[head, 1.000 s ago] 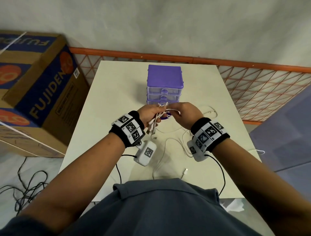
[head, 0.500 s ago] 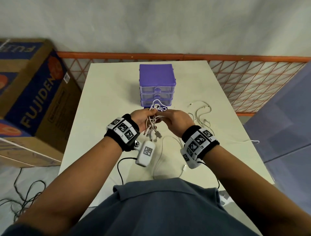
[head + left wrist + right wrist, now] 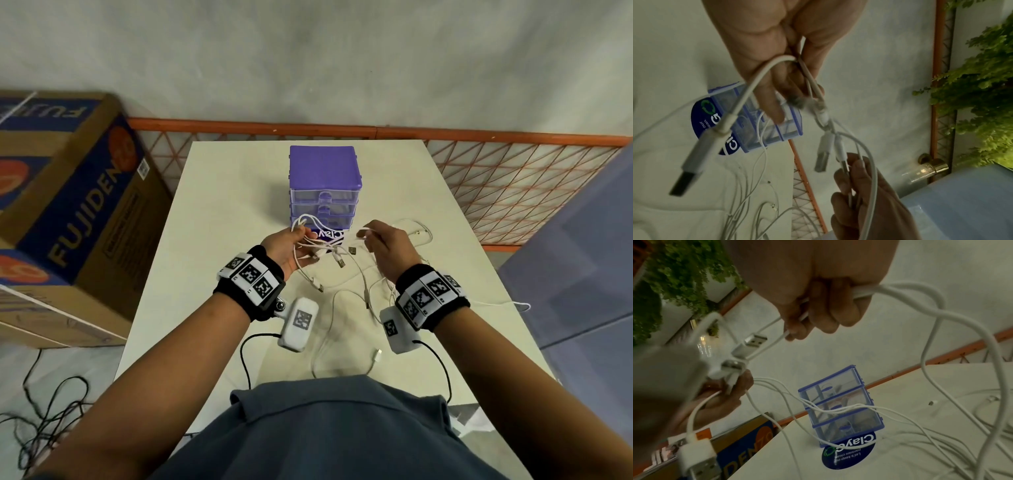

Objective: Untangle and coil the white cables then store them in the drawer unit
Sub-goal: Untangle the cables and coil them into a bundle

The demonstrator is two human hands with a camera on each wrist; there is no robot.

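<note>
A tangle of white cables [image 3: 329,251] with USB plugs hangs between my two hands above the table [image 3: 219,212]. My left hand [image 3: 291,245] grips a bunch of strands, with loops sticking up past its fingers [image 3: 777,91]. To the right, my right hand [image 3: 380,240] pinches other strands, its fingers [image 3: 818,316] curled round a cable [image 3: 929,308]. Loose ends trail down onto the table. The purple drawer unit [image 3: 323,186] stands just behind the hands, its three clear drawers pushed in; it is seen too in the wrist views [image 3: 764,120] [image 3: 840,404].
A round blue sticker [image 3: 849,452] lies on the table in front of the drawer unit. More white cable [image 3: 414,233] lies at the right of the table. A large cardboard box [image 3: 65,212] stands left, an orange mesh fence [image 3: 513,178] behind. Black wires lie on the floor [image 3: 44,418].
My hands have moved apart, the right one drawing strands to the right, so the tangle now spreads between them. The view has tilted down a little.
</note>
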